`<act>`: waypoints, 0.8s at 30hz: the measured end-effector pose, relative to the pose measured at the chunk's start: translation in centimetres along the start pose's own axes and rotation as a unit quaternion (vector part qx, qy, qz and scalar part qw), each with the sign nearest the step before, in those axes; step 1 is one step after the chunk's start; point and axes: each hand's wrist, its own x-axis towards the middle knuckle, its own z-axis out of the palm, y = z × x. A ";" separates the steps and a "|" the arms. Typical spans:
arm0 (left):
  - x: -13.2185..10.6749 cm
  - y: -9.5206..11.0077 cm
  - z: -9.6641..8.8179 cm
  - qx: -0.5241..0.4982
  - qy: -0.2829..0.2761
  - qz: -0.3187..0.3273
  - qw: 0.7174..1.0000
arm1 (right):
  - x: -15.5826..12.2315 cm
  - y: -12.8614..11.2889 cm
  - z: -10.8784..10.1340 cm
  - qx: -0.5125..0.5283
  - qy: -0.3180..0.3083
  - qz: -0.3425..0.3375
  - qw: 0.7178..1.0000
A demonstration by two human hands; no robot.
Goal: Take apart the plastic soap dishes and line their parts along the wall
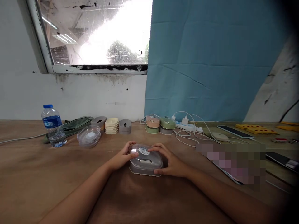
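Note:
A grey, rounded box (146, 169) with a clear plastic lid (153, 152) rests on the brown table in front of me. The lid has a round white sticker, and a slot-like mark shows below it. My left hand (122, 157) grips the box's left side, thumb on the lid and fingers curled around the far edge. On the opposite side, my right hand (171, 161) holds the box, its fingers over the lid near the sticker and its thumb low at the front right corner.
Stacked clear lids (88, 137), cream trays (111, 126) and grey boxes (125, 127) stand at the back left, near a water bottle (53, 127). Pink (152, 121) and green boxes (167, 123) sit at the back. Cables, a power strip (187, 126) and phones (234, 132) lie to the right.

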 end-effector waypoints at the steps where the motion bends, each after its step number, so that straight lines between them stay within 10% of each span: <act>1: 0.0 0.0 0.0 0.009 -0.005 -0.006 1.000 | 0.0 0.1 0.0 0.003 -0.006 -0.002 1.000; 24: -0.2 -0.2 -1.5 0.232 -0.055 -0.017 0.971 | -0.2 0.4 -0.1 0.035 -0.048 0.069 0.996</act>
